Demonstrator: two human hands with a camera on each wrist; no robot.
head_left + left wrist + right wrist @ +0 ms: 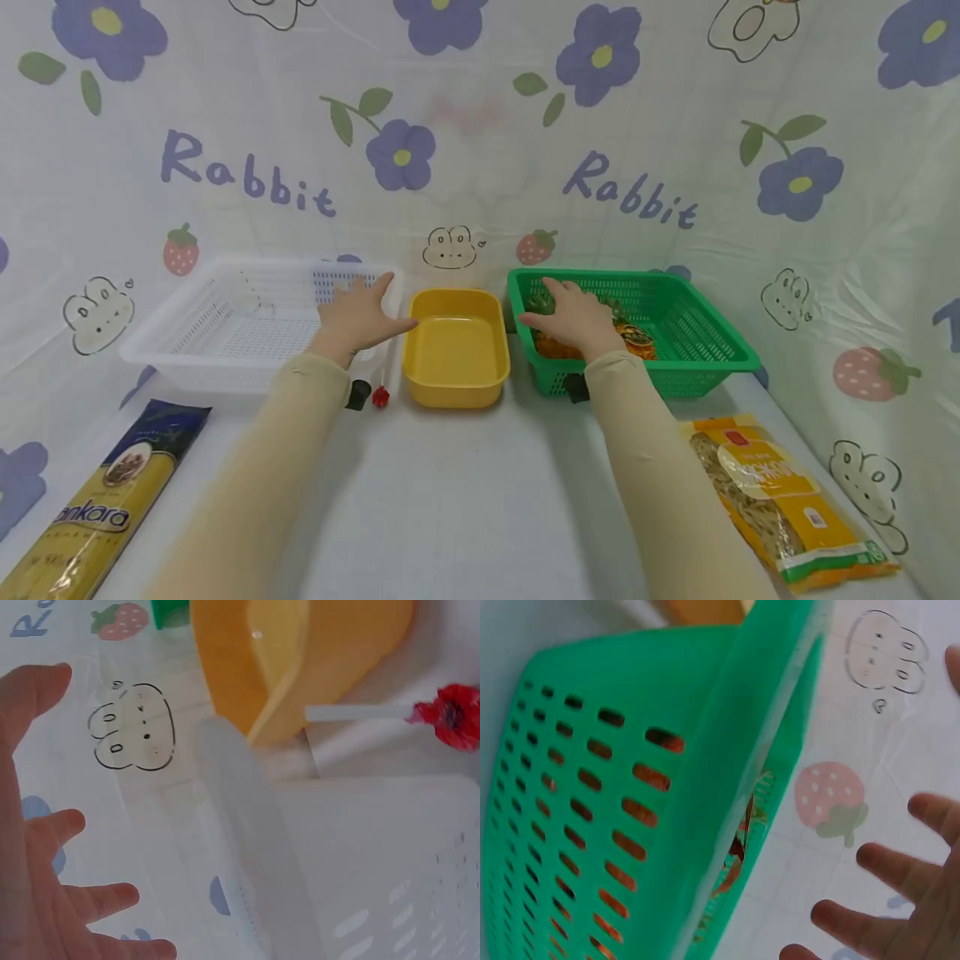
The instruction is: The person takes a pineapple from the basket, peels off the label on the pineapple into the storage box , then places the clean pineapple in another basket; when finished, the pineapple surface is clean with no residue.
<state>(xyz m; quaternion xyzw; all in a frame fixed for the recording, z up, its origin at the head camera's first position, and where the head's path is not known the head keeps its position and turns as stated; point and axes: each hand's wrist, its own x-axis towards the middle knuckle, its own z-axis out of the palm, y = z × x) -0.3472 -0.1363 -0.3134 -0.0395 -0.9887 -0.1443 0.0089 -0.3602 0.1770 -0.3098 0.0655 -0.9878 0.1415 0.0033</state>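
Observation:
My left hand (354, 317) hovers over the right end of the white basket (225, 360), its fingers spread and holding nothing. In the left wrist view, the fingers (101, 900) stand apart from the basket's rim. My right hand (576, 317) is above the left part of the green basket (705, 367), also spread and holding nothing. Inside that basket lie orange-and-green packaged goods (637, 337), partly hidden by the hand. Between the baskets stands a yellow tub (456, 396). A red-wrapped lollipop (381, 397) with a white stick lies between the white basket and the tub.
A long pack of Ankara spaghetti (112, 500) lies on the table at the left front. On the right front is an orange-and-yellow pasta bag (780, 500). A printed cloth (480, 183) with flowers and rabbits hangs behind the containers.

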